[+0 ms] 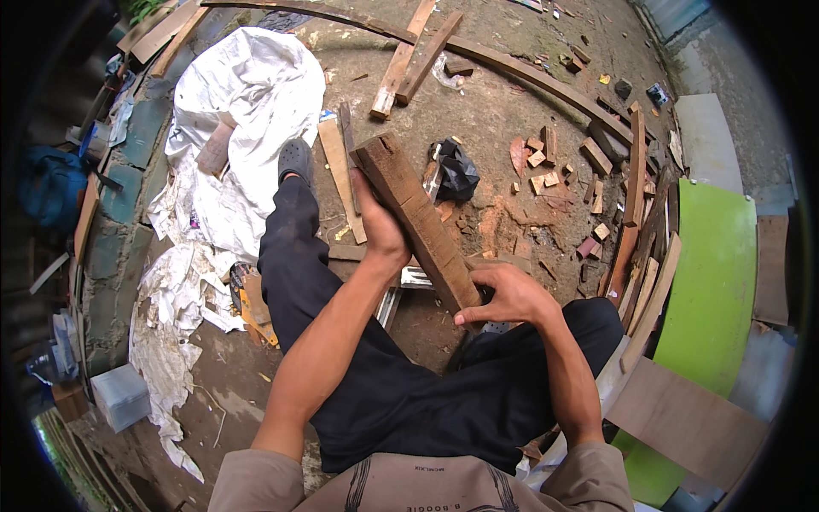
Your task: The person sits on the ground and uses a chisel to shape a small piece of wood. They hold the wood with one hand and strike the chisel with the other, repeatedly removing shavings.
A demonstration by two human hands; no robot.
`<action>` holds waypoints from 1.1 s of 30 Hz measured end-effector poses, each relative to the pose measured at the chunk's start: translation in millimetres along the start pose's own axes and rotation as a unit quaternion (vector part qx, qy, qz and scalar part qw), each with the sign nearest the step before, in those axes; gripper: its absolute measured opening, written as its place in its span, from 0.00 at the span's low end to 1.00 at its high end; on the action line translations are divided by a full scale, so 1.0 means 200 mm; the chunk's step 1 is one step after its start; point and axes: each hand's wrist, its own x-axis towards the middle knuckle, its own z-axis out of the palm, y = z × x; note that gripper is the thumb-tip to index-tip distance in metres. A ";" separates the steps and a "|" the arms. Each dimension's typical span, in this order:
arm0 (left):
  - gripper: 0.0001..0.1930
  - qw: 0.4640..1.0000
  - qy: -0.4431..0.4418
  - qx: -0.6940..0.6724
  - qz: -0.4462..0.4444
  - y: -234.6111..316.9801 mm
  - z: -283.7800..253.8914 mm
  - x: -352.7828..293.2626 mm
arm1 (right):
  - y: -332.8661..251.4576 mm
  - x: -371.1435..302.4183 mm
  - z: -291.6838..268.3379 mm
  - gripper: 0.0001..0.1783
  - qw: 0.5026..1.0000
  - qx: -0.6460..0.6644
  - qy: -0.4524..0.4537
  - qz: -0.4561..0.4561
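A thick brown wooden block [420,218] lies slantwise between my hands, above my lap. My left hand [381,224] grips it along its left side near the far end, with the fingers mostly hidden beneath. At the near end, my right hand [509,295] holds it, thumb against the lower corner and fingers behind. Thin lines cross the block's upper face. Under it, part of a pale metal frame [415,277] shows between my legs. Just beyond sits a crumpled black plastic bag [457,171]. Two thin wooden strips [343,175] lie on the ground left of the block.
White sheeting [243,102] covers the ground at left, beside a low block wall [124,188]. Several wood offcuts [546,158] are scattered at right. A long beam [529,72] crosses the far ground. Planks and a green panel [708,273] stand along my right. A clear box [120,398] sits lower left.
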 end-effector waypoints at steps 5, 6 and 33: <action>0.45 0.991 -0.118 -0.068 -0.009 0.00 -0.04 0.00 | 0.00 -0.01 -0.01 0.34 1.000 0.009 -0.010 0.012; 0.45 0.985 -0.152 -0.084 -0.011 0.00 -0.05 0.00 | 0.01 -0.01 -0.01 0.34 1.000 0.003 -0.014 0.016; 0.47 0.982 -0.170 -0.004 -0.079 -0.02 -0.02 -0.03 | 0.03 0.00 0.05 0.43 0.998 0.005 -0.052 0.041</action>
